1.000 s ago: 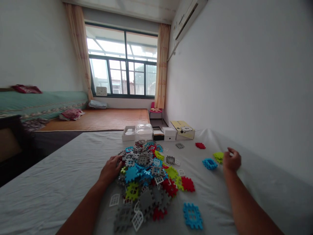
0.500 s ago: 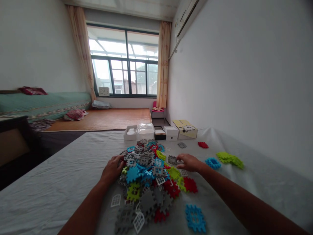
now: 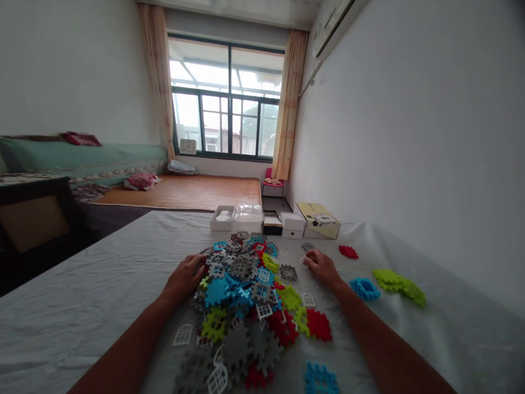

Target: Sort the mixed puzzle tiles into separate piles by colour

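A heaped pile of interlocking plastic building tiles in grey, blue, red and lime lies in front of me, with white lattice window pieces among them. My left hand rests against the pile's left side, fingers extended and touching the edge pieces, holding nothing visible. To the right of the pile, my right hand is closed in a pinch at a small white window piece, mostly hidden by the fingers. A grey window-frame tile lies just left of that hand, and a grey tile lies behind it.
Along the far table edge stand a white open box, a clear plastic container, a black box, a white box and a yellow box. Red, blue and lime tiles lie at the right.
My right hand has moved right, away from the grey window-frame tile, with a small white window piece now at its fingertips. My left hand stays at the pile. The camera view has shifted slightly.
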Demonstrator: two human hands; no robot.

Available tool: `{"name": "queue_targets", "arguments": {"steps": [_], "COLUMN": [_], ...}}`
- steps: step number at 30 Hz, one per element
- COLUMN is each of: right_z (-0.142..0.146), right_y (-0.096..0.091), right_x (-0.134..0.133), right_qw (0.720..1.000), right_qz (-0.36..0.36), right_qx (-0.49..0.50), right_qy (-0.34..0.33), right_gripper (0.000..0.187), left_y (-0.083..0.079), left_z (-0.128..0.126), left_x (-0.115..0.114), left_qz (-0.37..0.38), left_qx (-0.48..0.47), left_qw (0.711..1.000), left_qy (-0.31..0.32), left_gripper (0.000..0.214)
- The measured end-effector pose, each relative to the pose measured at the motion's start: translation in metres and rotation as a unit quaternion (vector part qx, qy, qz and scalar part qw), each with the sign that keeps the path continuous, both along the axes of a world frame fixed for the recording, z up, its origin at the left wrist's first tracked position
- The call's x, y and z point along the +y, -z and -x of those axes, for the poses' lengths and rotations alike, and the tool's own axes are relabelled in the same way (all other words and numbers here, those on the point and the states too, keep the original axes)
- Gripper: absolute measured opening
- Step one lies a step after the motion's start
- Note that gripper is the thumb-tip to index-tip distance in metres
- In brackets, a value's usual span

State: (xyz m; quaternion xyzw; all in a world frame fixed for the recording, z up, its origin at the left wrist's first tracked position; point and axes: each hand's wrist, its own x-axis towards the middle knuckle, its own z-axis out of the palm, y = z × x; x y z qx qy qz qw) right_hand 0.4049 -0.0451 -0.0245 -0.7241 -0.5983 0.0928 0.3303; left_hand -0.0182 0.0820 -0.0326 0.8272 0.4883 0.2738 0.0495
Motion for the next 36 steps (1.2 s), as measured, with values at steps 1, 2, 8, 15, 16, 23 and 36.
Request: {"name": "queue_targets", "arguments": {"steps": [1, 2, 8, 15, 16, 23, 36], "right_z": [-0.003, -0.005, -0.021, -0.01, -0.002, 0.047, -0.023], "right_y": [0.002, 0.004, 0.003, -0.006, -0.007, -0.011, 0.005], "right_x": [0.001, 0.002, -0.002, -0.004, -0.004, -0.015, 0.002], "right_qw": [1.0, 1.0, 1.0, 0.998, 0.997, 0.965, 0.976], "right_qz": [-0.007, -0.012, 0.01, -0.026, -0.03, 0.001, -0.122], "right_qx": [0.003, 0.003, -0.017, -0.051, -0.058, -0.139, 0.144], "right_qy": [0.013, 0.02, -0.001, -0.005, -0.037, -0.224, 0.106], "right_gripper": [0.033, 0.033, 0.028, 0.034, 0.035, 0.034, 0.042], "left_y": [0.001, 0.001, 0.0, -0.003, -0.003, -0.004, -0.002], "left_z": [0.0, 0.0, -0.001, -0.002, -0.003, -0.003, -0.002], "left_x": [0.0, 0.0, -0.002, -0.005, -0.006, -0.008, -0.006], "left_qz": [-0.001, -0.002, -0.001, 0.007, 0.007, 0.008, 0.003], "left_qx": [0.0, -0.001, -0.018, -0.016, -0.015, -0.017, -0.016], "left_qw": [1.0, 1.0, 1.0, 1.0, 1.0, 1.0, 1.0], "left_qy": [0.001, 0.003, 0.012, 0.013, 0.013, 0.014, 0.012], "left_gripper": [0.037, 0.037, 0.039, 0.039, 0.039, 0.04, 0.039]}}
